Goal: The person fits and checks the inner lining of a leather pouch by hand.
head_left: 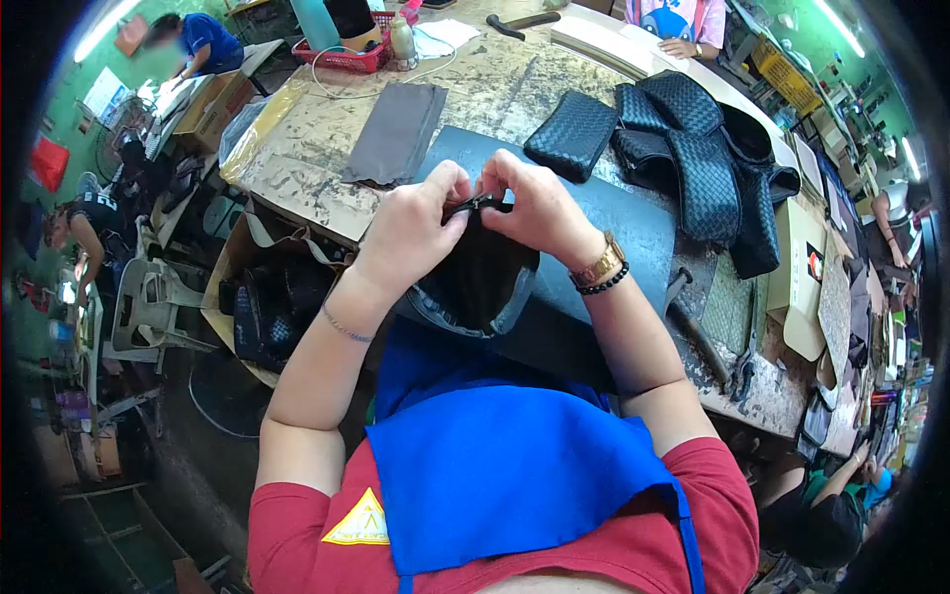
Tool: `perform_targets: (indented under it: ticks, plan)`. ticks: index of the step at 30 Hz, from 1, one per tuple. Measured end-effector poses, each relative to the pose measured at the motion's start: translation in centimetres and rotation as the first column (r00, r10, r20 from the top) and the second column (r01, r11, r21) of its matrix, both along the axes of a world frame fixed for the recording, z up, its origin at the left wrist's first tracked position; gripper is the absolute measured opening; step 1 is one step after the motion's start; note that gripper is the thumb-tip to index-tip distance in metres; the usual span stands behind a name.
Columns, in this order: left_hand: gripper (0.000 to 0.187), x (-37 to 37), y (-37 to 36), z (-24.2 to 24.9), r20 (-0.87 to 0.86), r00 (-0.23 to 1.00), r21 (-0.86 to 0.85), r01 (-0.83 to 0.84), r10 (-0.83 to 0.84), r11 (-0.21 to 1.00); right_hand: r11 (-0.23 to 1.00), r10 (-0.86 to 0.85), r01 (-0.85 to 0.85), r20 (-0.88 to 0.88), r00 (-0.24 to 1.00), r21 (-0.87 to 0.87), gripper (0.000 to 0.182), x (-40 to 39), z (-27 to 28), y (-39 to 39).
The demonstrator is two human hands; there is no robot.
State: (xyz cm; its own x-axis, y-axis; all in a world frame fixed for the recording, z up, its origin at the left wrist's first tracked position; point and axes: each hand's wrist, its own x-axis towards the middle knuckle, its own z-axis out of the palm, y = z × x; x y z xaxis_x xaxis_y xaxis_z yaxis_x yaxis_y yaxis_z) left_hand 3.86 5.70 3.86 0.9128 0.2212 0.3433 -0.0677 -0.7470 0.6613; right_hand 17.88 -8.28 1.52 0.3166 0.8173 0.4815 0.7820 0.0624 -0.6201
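Both my hands are raised over the near table edge, pinching the upper edge of a black pouch (480, 282). My left hand (421, 223) is closed on that edge, thumb and fingers pressed together. Close beside it, my right hand (539, 208) grips the same edge, with a gold watch and dark beads on the wrist. A small dark part shows between the fingertips; I cannot make out what it is. The pouch's lower rim looks greyish and curved, and it rests on or over a dark board (618, 223).
Black woven pouches (683, 148) lie in a pile at right, with a single woven pouch (571, 136) beside them. A grey leather piece (398, 134) lies at left. A hammer (698, 332) rests at right, another hammer (522, 24) at the back. A red basket (341, 59) stands far left.
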Motion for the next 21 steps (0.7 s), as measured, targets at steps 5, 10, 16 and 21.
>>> perform_targets:
  ticks: [5, 10, 16, 21]
  plan:
    - [0.033, -1.4, 2.2, 1.4, 0.15, 0.976, -0.407, 0.205, -0.157, 0.89, 0.976, 0.113, -0.084, -0.136, 0.984, 0.202, 0.037, -1.6, 1.7, -0.3]
    - [0.036, -2.4, 3.1, 0.0, -0.091, 0.961, -0.602, 0.155, -0.26, 0.784, 0.936, 0.121, -0.15, 0.111, 0.986, 0.319, 0.027, -2.0, 1.7, -0.1]
    - [0.03, -2.6, 2.0, -2.1, -0.012, 0.974, -0.745, 0.142, -0.226, 0.651, 0.982, 0.119, -0.135, 0.121, 0.986, 0.132, 0.028, -2.3, 2.1, -1.0]
    - [0.032, -1.1, 1.6, -5.2, 0.081, 0.996, -0.61, 0.07, -0.025, 0.789, 0.982, -0.05, 0.047, 0.014, 0.999, 0.185, 0.027, -1.8, -1.2, 0.6]
